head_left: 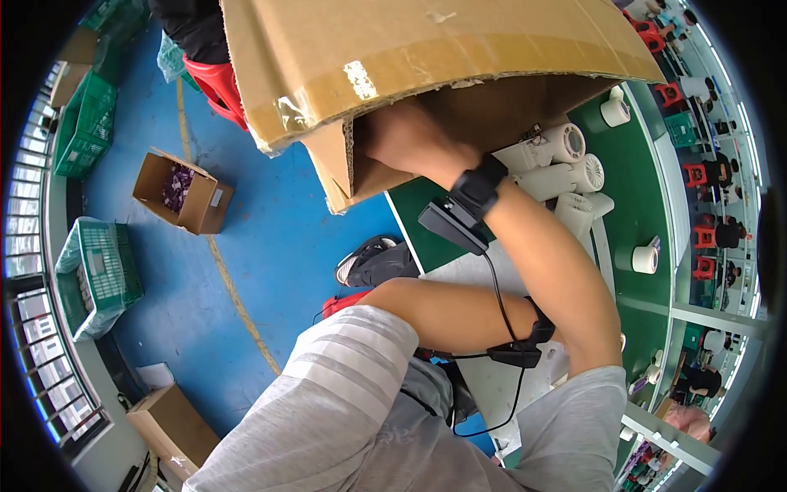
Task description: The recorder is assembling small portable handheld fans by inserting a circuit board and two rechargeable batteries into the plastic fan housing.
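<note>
A large brown cardboard box point(459, 37) fills the top of the head view, tilted, with clear tape along its edge and its mouth facing me. My right hand point(410, 143) reaches into that mouth beside a folded inner flap point(332, 160). Motion and shadow blur its fingers, so I cannot tell whether it holds anything. My left forearm point(467, 316) crosses under the right one, and my left hand is hidden behind my right arm. Several white plastic housings point(566, 143) with round slotted ends lie on the green tabletop point(438, 234), just right of my right wrist.
White round parts point(645, 259) stand farther along the bench. On the blue floor sit an open carton point(209, 205) with purple contents and green crates point(102, 254). Another carton point(176, 426) is at lower left. A red stool point(215, 86) stands beside the big box. A cable point(496, 287) hangs between my wrist devices.
</note>
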A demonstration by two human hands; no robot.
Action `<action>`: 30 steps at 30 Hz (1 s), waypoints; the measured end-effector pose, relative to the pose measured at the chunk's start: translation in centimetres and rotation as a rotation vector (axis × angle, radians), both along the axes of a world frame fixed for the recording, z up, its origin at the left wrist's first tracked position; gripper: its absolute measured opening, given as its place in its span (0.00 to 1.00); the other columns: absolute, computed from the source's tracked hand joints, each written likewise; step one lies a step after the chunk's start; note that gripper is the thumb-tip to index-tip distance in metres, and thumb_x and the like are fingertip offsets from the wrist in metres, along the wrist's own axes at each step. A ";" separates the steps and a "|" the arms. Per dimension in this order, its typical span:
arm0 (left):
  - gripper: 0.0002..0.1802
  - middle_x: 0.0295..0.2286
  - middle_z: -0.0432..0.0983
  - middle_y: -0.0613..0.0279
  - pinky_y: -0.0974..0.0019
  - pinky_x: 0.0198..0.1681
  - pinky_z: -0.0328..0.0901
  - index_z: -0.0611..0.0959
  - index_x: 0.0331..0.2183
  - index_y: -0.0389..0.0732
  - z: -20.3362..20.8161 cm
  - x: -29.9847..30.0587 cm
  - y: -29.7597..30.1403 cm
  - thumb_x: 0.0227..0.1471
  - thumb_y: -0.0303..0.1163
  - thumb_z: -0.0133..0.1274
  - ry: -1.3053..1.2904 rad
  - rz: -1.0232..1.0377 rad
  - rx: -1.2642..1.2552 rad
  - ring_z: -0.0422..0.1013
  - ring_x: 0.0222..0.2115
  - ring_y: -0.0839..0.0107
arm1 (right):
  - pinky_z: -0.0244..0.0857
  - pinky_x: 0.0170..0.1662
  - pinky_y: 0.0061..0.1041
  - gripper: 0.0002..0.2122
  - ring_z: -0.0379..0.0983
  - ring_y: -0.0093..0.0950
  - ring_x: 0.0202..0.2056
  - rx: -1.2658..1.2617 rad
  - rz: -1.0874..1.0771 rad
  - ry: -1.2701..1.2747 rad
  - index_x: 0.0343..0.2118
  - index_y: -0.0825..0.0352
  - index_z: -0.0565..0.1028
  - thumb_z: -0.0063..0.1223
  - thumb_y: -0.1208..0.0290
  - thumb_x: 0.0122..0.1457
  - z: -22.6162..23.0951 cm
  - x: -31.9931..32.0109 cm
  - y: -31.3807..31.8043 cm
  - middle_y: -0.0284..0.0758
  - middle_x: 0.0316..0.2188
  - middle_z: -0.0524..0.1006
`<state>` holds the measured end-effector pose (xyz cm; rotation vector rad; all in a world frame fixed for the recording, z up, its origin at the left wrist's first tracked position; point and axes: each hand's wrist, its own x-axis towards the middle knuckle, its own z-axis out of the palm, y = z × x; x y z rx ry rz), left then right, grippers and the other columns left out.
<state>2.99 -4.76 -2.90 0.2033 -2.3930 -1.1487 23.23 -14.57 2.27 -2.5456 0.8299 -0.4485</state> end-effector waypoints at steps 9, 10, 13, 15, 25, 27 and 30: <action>0.13 0.27 0.80 0.55 0.53 0.35 0.69 0.85 0.29 0.46 2.0 -2.5 3.2 0.36 0.38 0.62 0.025 -0.030 -0.065 0.76 0.32 0.53 | 0.66 0.33 0.17 0.14 0.71 0.17 0.29 0.756 -0.398 -0.206 0.36 0.70 0.72 0.63 0.75 0.48 11.5 -16.4 7.6 0.32 0.30 0.75; 0.13 0.27 0.80 0.55 0.53 0.35 0.69 0.85 0.29 0.46 1.8 -2.6 4.0 0.36 0.38 0.62 0.021 -0.037 -0.062 0.76 0.32 0.53 | 0.67 0.32 0.18 0.17 0.71 0.19 0.28 0.752 -0.451 -0.284 0.42 0.70 0.71 0.62 0.75 0.48 12.1 -18.8 9.6 0.36 0.32 0.76; 0.12 0.27 0.80 0.55 0.53 0.35 0.69 0.85 0.28 0.47 2.0 -2.7 4.9 0.36 0.39 0.61 0.007 -0.073 -0.051 0.76 0.33 0.53 | 0.71 0.28 0.21 0.26 0.73 0.28 0.32 0.656 -0.660 -0.701 0.49 0.71 0.64 0.63 0.75 0.48 14.9 -25.9 18.3 0.39 0.35 0.72; 0.11 0.26 0.79 0.56 0.53 0.35 0.69 0.83 0.27 0.47 3.2 -3.0 4.8 0.37 0.39 0.61 -0.040 -0.094 -0.054 0.76 0.32 0.53 | 0.72 0.27 0.24 0.33 0.74 0.32 0.32 0.567 -0.783 -0.906 0.56 0.72 0.59 0.62 0.75 0.47 16.6 -30.0 24.6 0.44 0.37 0.72; 0.11 0.27 0.79 0.57 0.56 0.36 0.69 0.83 0.29 0.45 3.0 -2.3 4.2 0.39 0.38 0.62 -0.088 -0.138 0.076 0.76 0.31 0.55 | 0.65 0.40 0.34 0.29 0.69 0.34 0.39 0.691 -0.975 -1.435 0.62 0.66 0.53 0.50 0.66 0.61 9.3 -31.6 34.5 0.44 0.40 0.69; 0.11 0.26 0.79 0.57 0.58 0.35 0.69 0.82 0.29 0.43 3.4 -2.3 4.1 0.41 0.36 0.63 -0.078 -0.176 0.187 0.75 0.30 0.57 | 0.64 0.39 0.30 0.20 0.69 0.31 0.36 0.574 -1.106 -1.307 0.54 0.67 0.61 0.47 0.65 0.63 5.8 -33.4 34.3 0.42 0.36 0.71; 0.10 0.25 0.77 0.60 0.63 0.32 0.67 0.80 0.30 0.40 3.8 -2.1 4.1 0.44 0.31 0.62 -0.103 -0.211 0.155 0.72 0.26 0.63 | 0.63 0.34 0.24 0.11 0.69 0.25 0.30 0.404 -1.350 -0.876 0.37 0.68 0.69 0.43 0.63 0.65 3.8 -35.4 33.1 0.35 0.29 0.73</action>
